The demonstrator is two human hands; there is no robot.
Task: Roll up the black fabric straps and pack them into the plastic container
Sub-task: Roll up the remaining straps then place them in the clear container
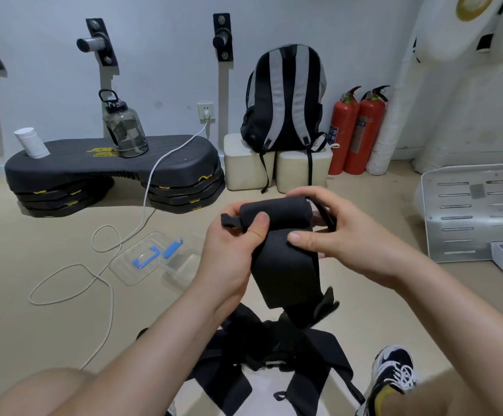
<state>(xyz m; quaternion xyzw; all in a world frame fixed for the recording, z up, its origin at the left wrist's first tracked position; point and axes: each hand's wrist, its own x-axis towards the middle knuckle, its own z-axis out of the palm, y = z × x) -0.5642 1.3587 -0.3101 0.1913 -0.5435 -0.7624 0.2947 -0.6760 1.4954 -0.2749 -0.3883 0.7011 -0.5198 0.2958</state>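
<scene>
Midair, left hand (232, 235) and right hand (343, 235) gripping rolled black strap (277, 214), thumbs on top

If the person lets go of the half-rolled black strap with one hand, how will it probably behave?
The black strap is probably floppy: its unrolled tail hangs limp below the roll. The roll would likely loosen if released, since both the left hand and the right hand pinch it. It seems light: fingers alone carry it.

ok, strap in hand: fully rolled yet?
Partly. Left hand and right hand grip the rolled top of the black strap; a flat length hangs below.
</scene>
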